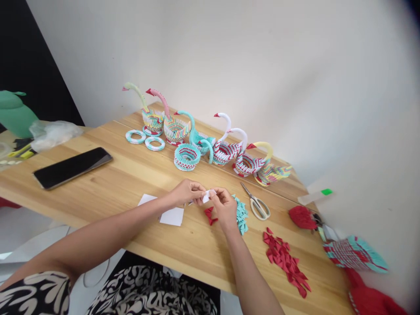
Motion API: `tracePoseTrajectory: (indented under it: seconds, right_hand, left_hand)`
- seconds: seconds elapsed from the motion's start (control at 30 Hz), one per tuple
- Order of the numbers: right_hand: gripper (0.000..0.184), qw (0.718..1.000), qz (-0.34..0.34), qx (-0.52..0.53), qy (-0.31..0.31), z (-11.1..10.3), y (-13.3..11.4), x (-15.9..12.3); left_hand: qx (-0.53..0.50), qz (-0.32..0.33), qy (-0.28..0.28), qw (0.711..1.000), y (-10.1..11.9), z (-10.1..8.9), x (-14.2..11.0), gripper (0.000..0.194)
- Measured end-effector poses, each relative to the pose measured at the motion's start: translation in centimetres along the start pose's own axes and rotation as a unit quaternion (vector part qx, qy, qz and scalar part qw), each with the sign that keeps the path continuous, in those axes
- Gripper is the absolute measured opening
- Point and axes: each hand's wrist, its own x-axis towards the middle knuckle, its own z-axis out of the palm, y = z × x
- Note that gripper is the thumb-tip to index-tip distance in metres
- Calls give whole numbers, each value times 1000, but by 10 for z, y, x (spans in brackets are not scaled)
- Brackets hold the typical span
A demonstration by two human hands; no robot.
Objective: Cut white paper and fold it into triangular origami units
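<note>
Between my two hands is a small piece of white paper [207, 196]. My left hand [187, 192] pinches its left side, and my right hand [225, 205] grips its right side with thumb and fingers. Below my left hand lie white paper sheets [172, 217], flat on the wooden table [190, 245]. Under and beside my right hand are a few red folded paper pieces [210, 215] and a pile of turquoise folded paper pieces [242, 215]. Farther right lies a larger pile of red folded paper triangles [286, 261].
Several folded-paper swans [226, 151] stand along the back, near a turquoise paper basket [187, 157] and paper rings [135, 136]. Scissors [257, 203] lie right of my hands, a phone [74, 167] at the left. A glue bottle [315, 197] and a striped paper piece [354, 253] are at the right edge.
</note>
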Motion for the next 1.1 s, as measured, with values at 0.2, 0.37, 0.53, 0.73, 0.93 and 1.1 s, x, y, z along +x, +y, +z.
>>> tracePoseTrajectory:
  seconds: [0.2,0.37,0.53,0.73,0.93,1.1]
  right_hand:
    - [13,989,-106,-100,-20,-6,-5,2]
    - [20,922,-308,-231,-32,-16,-7,5]
    - [25,887,-362,-283,-49,-19,-8,4]
    - [20,919,-311,-239,-30,-14,-5,3]
    - [10,974,-167,-149,-20,-9,-3,3]
    - [11,970,-191,-151,-28,-10,-4,3]
  left_hand:
    - [-20,-7,42,999,1,-2,1,16]
    - [-63,-28,48,996,4,-1,0,11]
    - [-153,-65,17,986,0,0,1,16]
    - [-105,-27,42,993,2,1,1,20]
    - [-65,-22,42,997,2,1,1,14]
    - [-62,-35,57,996,3,2,2,13]
